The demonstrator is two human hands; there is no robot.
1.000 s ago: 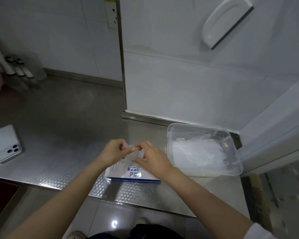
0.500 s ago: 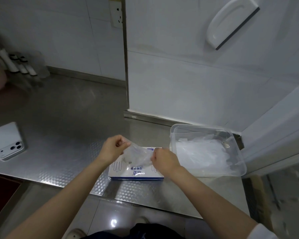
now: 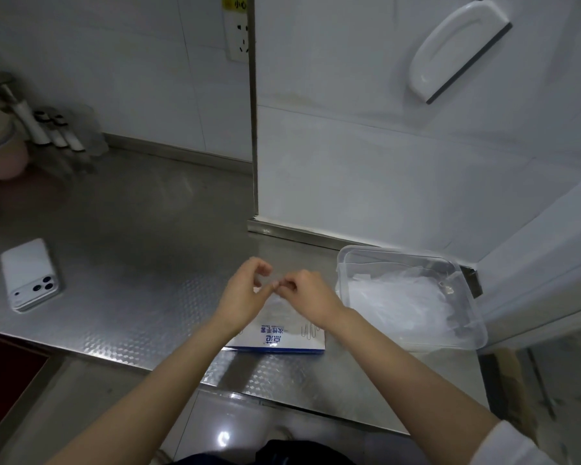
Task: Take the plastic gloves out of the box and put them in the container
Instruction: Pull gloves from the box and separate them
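Observation:
A flat white and blue glove box [image 3: 282, 338] lies near the front edge of the steel counter. My left hand [image 3: 242, 295] and my right hand [image 3: 307, 297] meet just above it, fingertips close together. Both pinch a thin clear plastic glove [image 3: 280, 310] that hangs down between them over the box. To the right stands a clear plastic container [image 3: 467, 333] with several clear gloves [image 3: 399, 297] piled inside.
A white phone [image 3: 29, 275] lies face down at the counter's left. Bottles and a pink bowl [image 3: 0, 159] stand at the far left by the wall. A white wall and a steel-edged corner [image 3: 254, 129] rise behind the box.
My hands were apart, stretching the glove over the box. Now they have come together and a little higher, with the glove hanging below the fingertips.

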